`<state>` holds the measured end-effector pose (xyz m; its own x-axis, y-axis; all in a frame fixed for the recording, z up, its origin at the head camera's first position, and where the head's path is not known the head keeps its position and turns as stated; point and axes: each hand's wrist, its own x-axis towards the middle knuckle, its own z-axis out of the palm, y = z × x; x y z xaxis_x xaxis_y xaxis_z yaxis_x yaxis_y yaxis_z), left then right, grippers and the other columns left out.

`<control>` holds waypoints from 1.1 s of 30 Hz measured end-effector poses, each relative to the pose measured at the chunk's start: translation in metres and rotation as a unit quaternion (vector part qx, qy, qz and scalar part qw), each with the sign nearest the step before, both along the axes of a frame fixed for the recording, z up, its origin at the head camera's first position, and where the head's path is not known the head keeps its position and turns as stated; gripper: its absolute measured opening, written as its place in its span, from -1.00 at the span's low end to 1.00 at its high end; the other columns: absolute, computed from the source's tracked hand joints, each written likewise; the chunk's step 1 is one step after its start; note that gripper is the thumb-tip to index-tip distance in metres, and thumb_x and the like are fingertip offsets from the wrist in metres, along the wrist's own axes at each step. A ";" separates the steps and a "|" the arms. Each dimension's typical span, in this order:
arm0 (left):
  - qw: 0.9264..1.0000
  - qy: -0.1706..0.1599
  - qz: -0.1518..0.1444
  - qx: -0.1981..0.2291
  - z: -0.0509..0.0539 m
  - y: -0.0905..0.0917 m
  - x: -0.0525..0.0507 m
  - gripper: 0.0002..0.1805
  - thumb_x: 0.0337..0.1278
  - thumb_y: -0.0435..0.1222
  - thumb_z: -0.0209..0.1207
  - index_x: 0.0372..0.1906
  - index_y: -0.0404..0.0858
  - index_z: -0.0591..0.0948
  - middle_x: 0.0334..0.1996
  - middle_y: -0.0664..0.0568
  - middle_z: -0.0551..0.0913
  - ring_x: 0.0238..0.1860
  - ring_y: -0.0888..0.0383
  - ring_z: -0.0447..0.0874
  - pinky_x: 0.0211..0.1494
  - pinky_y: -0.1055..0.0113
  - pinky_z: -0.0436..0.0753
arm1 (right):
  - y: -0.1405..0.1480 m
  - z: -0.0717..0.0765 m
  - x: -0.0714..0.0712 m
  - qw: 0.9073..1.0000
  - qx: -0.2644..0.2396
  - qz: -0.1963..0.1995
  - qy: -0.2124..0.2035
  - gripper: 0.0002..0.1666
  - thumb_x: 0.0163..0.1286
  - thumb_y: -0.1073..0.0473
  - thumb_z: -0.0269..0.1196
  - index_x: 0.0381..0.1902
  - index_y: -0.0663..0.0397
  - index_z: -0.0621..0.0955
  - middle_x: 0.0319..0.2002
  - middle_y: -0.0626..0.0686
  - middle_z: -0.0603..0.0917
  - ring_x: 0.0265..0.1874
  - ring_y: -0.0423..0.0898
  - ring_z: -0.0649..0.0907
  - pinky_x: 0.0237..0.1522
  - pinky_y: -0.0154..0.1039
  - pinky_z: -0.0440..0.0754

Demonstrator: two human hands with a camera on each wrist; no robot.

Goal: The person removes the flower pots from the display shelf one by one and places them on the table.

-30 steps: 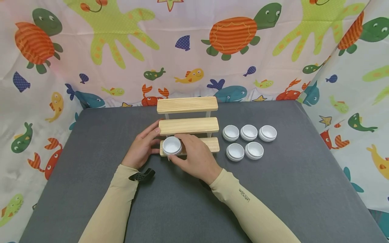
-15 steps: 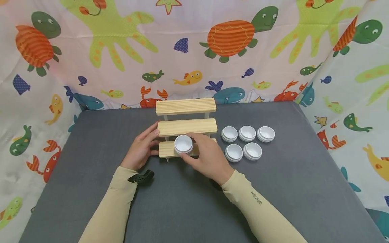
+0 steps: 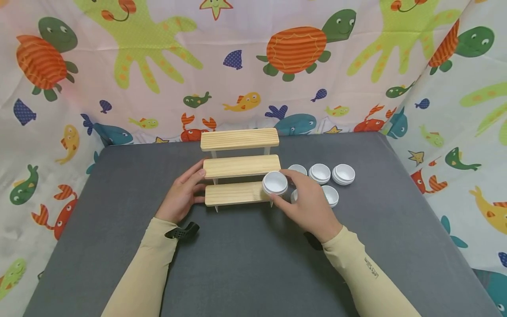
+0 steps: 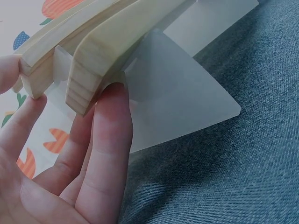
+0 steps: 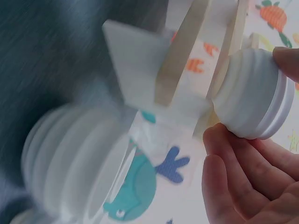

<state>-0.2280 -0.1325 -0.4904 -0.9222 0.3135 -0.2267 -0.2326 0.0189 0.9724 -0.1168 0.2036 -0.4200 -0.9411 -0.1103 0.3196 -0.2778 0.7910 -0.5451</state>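
Note:
A three-tier wooden display stand (image 3: 241, 166) with frosted supports stands on the grey table. My left hand (image 3: 179, 197) grips its left side. In the left wrist view, the fingers (image 4: 110, 140) lie under one board's end and the thumb side touches another board. My right hand (image 3: 310, 203) pinches a small white bowl (image 3: 275, 181) between thumb and fingers, over the right end of the lowest shelf. In the right wrist view the held bowl (image 5: 252, 93) has ridged sides; whether it is several nested bowls I cannot tell.
Right of the stand sit several more white bowls (image 3: 343, 174) in two rows, partly hidden by my right hand. One ridged bowl (image 5: 77, 161) looms close in the right wrist view. A sea-animal printed curtain (image 3: 158, 105) closes off the back and sides of the grey table (image 3: 245, 264).
My right hand has carried the white bowl rightward from the left end of the lowest shelf to its right end. The left hand keeps its grip on the stand.

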 end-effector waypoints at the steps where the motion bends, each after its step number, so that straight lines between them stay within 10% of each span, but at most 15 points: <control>1: 1.000 0.000 0.000 0.000 0.000 0.000 0.000 -0.28 0.53 0.22 0.20 0.67 0.30 0.31 0.50 -0.11 0.47 0.08 0.04 0.76 -0.06 0.04 0.85 | 0.004 0.000 0.001 1.000 0.000 -0.005 0.003 -0.25 0.32 -0.08 0.57 0.36 0.10 0.62 0.16 0.08 0.77 0.09 0.03 0.75 0.17 0.07 0.73; 33: 1.000 -0.002 0.001 0.000 0.000 0.000 0.003 -0.30 0.54 0.21 0.20 0.66 0.33 0.33 0.52 -0.12 0.46 0.09 0.06 0.76 -0.05 0.07 0.85 | 0.118 -0.016 0.047 0.982 0.007 -0.188 -0.022 -0.23 0.35 -0.12 0.55 0.37 0.14 0.60 0.11 0.28 0.77 0.06 0.22 0.75 0.11 0.29 0.65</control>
<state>-0.2251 -0.1328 -0.4901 -0.9221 0.3107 -0.2307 -0.2367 0.0190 0.9714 -0.0698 0.3215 -0.4362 -0.9289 0.2439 0.2785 0.0589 0.8401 -0.5392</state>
